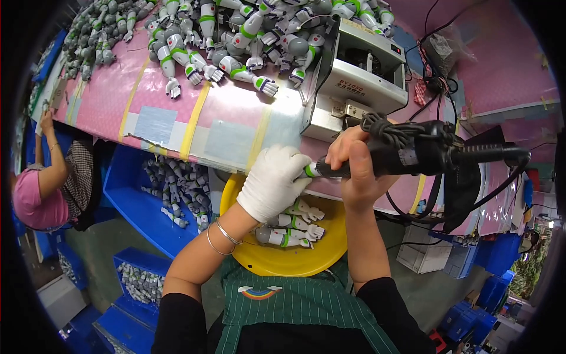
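My left hand (272,183), in a white glove, is closed around a toy robot arm (311,170); only a white and green bit of it shows past the fingers. My right hand (361,168) grips a black electric screwdriver (413,150) with a coiled cord bundled on top. Its front end points left and meets the toy arm, though the exact contact is hidden. Below both hands lies a yellow basin (283,268) with several white, grey and green toy arms (292,237) in it.
A screw feeder machine (368,82) stands on the pink-covered bench (171,112), beside a heap of toy arms (236,47). Black cables (439,82) run at the right. A blue bin (138,197) of parts sits left of the basin. Another person (47,189) works at far left.
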Available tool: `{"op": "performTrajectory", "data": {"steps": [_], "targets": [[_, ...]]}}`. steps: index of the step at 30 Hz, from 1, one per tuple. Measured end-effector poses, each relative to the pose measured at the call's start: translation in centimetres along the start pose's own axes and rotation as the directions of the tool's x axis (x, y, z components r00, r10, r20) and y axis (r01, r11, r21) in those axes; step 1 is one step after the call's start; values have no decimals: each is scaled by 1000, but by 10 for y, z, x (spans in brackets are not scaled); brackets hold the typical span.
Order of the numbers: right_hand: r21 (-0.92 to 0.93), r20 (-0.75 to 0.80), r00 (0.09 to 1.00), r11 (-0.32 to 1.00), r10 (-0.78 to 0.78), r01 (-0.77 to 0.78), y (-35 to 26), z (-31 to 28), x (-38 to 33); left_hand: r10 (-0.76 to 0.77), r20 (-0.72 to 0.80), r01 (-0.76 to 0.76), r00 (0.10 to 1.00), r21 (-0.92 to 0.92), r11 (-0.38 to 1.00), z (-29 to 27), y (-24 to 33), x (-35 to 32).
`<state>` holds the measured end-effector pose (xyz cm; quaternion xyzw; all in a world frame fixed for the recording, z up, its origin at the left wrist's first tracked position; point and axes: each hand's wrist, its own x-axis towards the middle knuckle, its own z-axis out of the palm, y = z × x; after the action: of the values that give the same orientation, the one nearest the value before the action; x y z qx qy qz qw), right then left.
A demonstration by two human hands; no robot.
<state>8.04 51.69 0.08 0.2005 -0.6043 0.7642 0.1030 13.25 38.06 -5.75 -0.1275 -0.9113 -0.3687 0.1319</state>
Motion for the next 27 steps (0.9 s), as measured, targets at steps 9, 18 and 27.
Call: {"op": "performTrajectory", "data": {"steps": [9, 18, 27], "targets": [[104, 33, 996, 991, -88, 84, 5, -2, 4, -11, 6, 11, 1000, 9, 1000, 3, 0, -1], [132, 15, 999, 990, -53, 50, 5, -2, 2, 23, -31, -23, 999, -1, 1000, 3, 1, 1], [94, 35, 993, 990, -110, 106, 17, -8, -2, -31, 19, 30, 999, 8, 1000, 0, 4, 0]]}}
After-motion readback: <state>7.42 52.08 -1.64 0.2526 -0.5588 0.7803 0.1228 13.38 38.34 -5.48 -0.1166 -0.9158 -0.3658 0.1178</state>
